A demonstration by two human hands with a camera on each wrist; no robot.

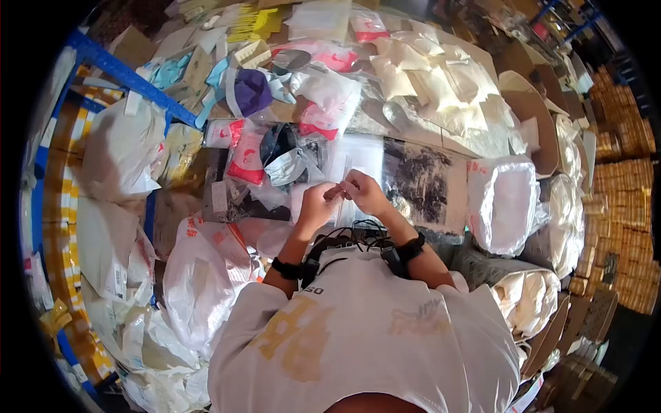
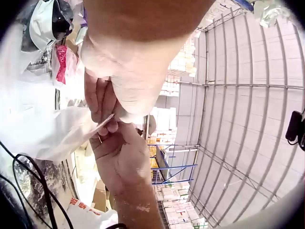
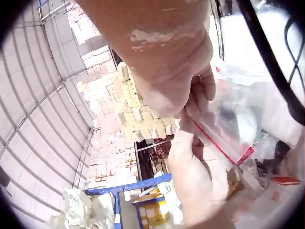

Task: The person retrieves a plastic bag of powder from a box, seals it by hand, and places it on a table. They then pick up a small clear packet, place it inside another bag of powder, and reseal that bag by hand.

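Observation:
Both hands meet at the top edge of a clear zip bag (image 3: 236,121), which has a red stripe along its mouth. My left hand (image 1: 319,206) pinches the edge, its fingertips close against those of my right hand (image 1: 368,196), which pinches it too. In the left wrist view the bag (image 2: 62,131) hangs away from the fingers as a thin translucent sheet. Beneath the hands, in the head view, a pile of flat clear plastic (image 1: 358,155) lies on the worktable. Just left of it sits a grey-white packet (image 1: 288,167) on dark plastic.
Red-and-white filled bags (image 1: 246,157) lie left of the hands, and cream-coloured packets (image 1: 441,82) are heaped at the back right. A plastic-lined box (image 1: 505,203) stands on the right; a large white bag (image 1: 206,282) on the left. Black cables (image 1: 358,234) hang near the wrists.

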